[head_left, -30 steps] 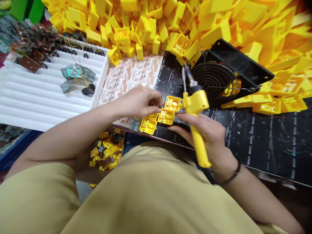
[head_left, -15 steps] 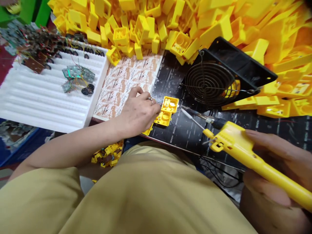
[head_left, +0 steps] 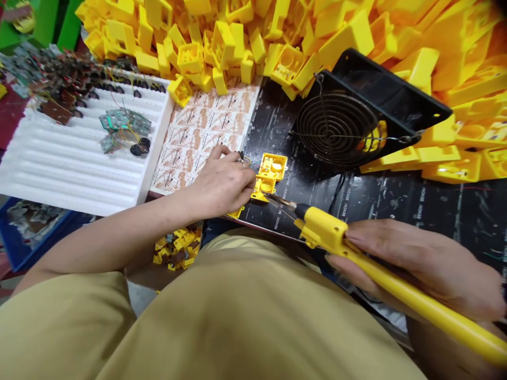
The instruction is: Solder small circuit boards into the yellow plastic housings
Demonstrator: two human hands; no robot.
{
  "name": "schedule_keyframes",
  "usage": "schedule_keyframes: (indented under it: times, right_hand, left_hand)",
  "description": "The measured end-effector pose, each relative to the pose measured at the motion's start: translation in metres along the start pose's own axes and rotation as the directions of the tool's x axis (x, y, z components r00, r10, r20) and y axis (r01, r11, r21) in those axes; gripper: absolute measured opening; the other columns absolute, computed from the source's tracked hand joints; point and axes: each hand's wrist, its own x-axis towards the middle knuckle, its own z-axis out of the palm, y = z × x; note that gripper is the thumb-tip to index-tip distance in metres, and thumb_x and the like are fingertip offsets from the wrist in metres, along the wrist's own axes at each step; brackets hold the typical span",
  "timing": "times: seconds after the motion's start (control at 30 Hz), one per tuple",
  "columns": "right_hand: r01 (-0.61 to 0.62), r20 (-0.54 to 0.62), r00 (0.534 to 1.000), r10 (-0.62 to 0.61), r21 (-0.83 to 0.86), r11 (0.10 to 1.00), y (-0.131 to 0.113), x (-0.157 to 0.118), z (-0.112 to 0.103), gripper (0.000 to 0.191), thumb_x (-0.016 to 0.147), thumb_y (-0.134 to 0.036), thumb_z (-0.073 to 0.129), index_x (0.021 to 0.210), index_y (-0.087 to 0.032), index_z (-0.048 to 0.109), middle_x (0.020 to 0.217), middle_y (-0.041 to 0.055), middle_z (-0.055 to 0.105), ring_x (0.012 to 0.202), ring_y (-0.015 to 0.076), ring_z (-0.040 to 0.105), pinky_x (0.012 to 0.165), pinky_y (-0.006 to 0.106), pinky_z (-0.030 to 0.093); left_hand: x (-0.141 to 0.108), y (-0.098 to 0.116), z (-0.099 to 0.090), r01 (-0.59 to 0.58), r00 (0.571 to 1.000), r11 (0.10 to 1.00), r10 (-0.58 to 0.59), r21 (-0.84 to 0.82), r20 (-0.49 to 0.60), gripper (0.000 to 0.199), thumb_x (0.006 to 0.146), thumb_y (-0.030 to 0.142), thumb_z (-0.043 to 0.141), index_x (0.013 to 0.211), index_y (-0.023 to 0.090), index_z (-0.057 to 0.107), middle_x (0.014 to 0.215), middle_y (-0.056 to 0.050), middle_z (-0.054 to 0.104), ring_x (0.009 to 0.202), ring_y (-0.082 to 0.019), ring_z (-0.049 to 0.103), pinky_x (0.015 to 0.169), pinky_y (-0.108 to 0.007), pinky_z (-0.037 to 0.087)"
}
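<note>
My right hand [head_left: 412, 261] grips a yellow soldering iron [head_left: 328, 230] at the lower right, its thin metal tip [head_left: 273, 198] reaching the lower yellow plastic housing [head_left: 264, 187]. That housing lies next to an open yellow housing [head_left: 272, 167] on the black mat. My left hand [head_left: 222, 182] sits just left of them, fingers curled, a small dark part [head_left: 241, 154] and thin wire at its fingertips. A third yellow housing [head_left: 236, 212] is mostly hidden under that hand. I cannot tell whether the left fingers pinch anything.
A black fan with a wire guard [head_left: 336, 124] stands beyond the mat. A heap of yellow housings [head_left: 237, 42] rises behind it. On the left are printed paper sheets [head_left: 202, 126], a white ribbed foam tray [head_left: 79, 158] bearing circuit boards, and loose yellow parts [head_left: 176, 248] below the bench edge.
The iron has swung from upright beside the housings to lying low, its tip now at the lower housing. My left hand has shifted over the third housing, covering most of it.
</note>
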Motion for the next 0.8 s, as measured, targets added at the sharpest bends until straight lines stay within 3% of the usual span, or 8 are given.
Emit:
schedule_keyframes:
  times: [0.07,0.2,0.33,0.53,0.67,0.8]
  right_hand:
    - [0.142,0.061,0.988,-0.141,-0.005,0.99,0.006,0.005,0.001,0.011,0.087,-0.021,0.07,0.093,-0.019,0.06,0.074,0.0014,0.069,0.068,0.0105,0.067,0.065,0.019,0.059]
    - [0.2,0.096,0.977,-0.19,-0.108,0.974,0.016,0.012,0.005,0.015,0.091,-0.026,0.065,0.08,-0.02,0.059,0.071,0.0011,0.068,0.065,0.0099,0.067,0.064,0.019,0.059]
    - [0.259,0.089,0.964,-0.252,-0.085,0.962,0.014,0.02,0.007,0.011,0.087,-0.023,0.071,0.085,-0.019,0.06,0.073,0.0012,0.069,0.066,0.0114,0.068,0.064,0.021,0.06]
    - [0.335,0.185,0.93,-0.319,-0.065,0.94,0.013,0.028,-0.001,0.015,0.082,-0.017,0.074,0.091,-0.017,0.062,0.082,0.003,0.072,0.073,0.0125,0.068,0.072,0.025,0.061]
    - [0.228,0.153,0.965,-0.212,-0.091,0.969,0.016,0.019,-0.013,0.017,0.083,-0.022,0.074,0.094,-0.023,0.06,0.079,0.0001,0.069,0.071,0.0109,0.066,0.062,0.023,0.057]
    - [0.078,0.131,0.99,-0.061,-0.132,0.988,0.02,0.005,-0.017,0.008,0.09,-0.03,0.066,0.088,-0.025,0.06,0.077,0.0011,0.068,0.07,0.0122,0.066,0.065,0.028,0.057]
  left_hand:
    - [0.001,0.001,-0.001,-0.013,1.0,1.0,0.012,0.018,0.01,0.025,0.086,0.025,0.047,0.072,0.019,0.067,0.075,-0.004,0.071,0.083,-0.023,0.059,0.088,-0.046,0.036]
    - [0.004,0.001,-0.001,-0.029,1.0,0.998,0.029,0.059,0.004,0.025,0.083,0.024,0.047,0.069,0.019,0.066,0.071,-0.004,0.07,0.08,-0.022,0.059,0.088,-0.044,0.037]
    - [0.006,0.001,-0.002,-0.024,1.0,0.998,0.023,0.06,0.004,0.024,0.082,0.024,0.047,0.066,0.019,0.066,0.069,-0.004,0.069,0.078,-0.021,0.059,0.087,-0.043,0.038]
    - [0.009,0.003,-0.002,0.0,0.998,0.998,-0.004,0.059,0.061,0.025,0.08,0.025,0.046,0.067,0.018,0.066,0.069,-0.006,0.069,0.082,-0.025,0.06,0.088,-0.046,0.039]
    - [0.009,0.002,-0.002,-0.005,0.998,0.999,0.002,0.047,0.056,0.024,0.078,0.025,0.046,0.066,0.019,0.066,0.065,-0.005,0.067,0.077,-0.023,0.059,0.087,-0.045,0.038]
    - [0.008,0.0,-0.002,-0.017,0.999,0.999,0.015,0.05,0.036,0.023,0.078,0.024,0.047,0.065,0.02,0.066,0.063,-0.003,0.066,0.074,-0.02,0.057,0.086,-0.042,0.037]
